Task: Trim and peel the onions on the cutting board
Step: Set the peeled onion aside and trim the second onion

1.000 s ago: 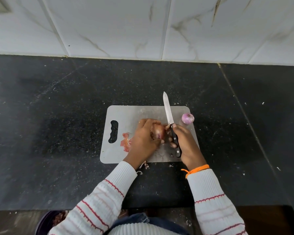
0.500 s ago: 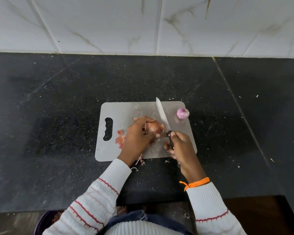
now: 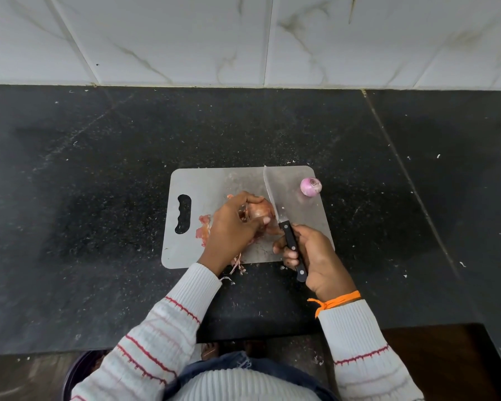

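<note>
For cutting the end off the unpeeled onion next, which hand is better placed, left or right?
Probably the right. The right hand already grips the knife, whose blade lies right beside the unpeeled onion. The left hand is wrapped over that onion, steadying it on the cutting board.

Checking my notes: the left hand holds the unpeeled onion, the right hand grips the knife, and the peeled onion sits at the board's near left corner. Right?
One error: the head view shows the peeled onion at the board's far right corner. The rest stands.
</note>
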A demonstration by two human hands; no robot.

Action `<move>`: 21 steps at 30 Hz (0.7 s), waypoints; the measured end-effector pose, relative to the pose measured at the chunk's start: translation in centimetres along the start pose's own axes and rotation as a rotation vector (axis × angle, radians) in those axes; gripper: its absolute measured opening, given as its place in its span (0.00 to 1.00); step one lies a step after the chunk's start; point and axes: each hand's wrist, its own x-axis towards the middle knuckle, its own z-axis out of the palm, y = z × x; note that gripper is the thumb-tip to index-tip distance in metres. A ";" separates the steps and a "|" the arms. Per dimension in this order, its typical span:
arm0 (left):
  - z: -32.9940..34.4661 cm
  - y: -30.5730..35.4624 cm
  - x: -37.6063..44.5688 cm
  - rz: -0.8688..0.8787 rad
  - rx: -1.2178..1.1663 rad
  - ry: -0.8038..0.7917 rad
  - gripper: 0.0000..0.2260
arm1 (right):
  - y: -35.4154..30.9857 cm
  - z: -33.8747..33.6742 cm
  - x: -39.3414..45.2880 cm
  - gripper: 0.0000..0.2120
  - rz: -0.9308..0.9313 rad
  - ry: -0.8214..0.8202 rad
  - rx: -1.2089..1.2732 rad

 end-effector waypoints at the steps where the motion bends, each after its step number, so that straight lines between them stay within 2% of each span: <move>1: 0.0 0.1 0.0 -0.001 -0.001 -0.001 0.13 | 0.1 0.0 0.0 0.17 -0.006 0.000 -0.005; 3: -0.1 0.1 -0.1 0.004 0.000 -0.007 0.14 | 0.4 -0.2 0.0 0.17 -0.038 0.010 -0.020; 5: -0.1 0.1 -0.2 0.010 0.010 -0.006 0.14 | 0.8 -0.2 0.0 0.16 -0.131 0.078 -0.153; 8: 0.2 0.2 -0.4 0.001 0.009 0.014 0.14 | 1.0 -0.1 -0.7 0.14 -0.352 0.286 -0.652; 10: 0.4 0.2 -0.5 -0.006 0.000 0.034 0.14 | 1.1 0.0 -1.2 0.14 -0.458 0.341 -0.858; 16: 1.1 0.0 -1.0 0.065 0.071 0.097 0.15 | 2.1 1.2 -1.8 0.12 -0.531 0.359 -1.087; 21: 1.4 0.0 -1.0 0.094 0.111 0.118 0.15 | 2.2 1.8 -2.4 0.10 -0.502 0.385 -1.242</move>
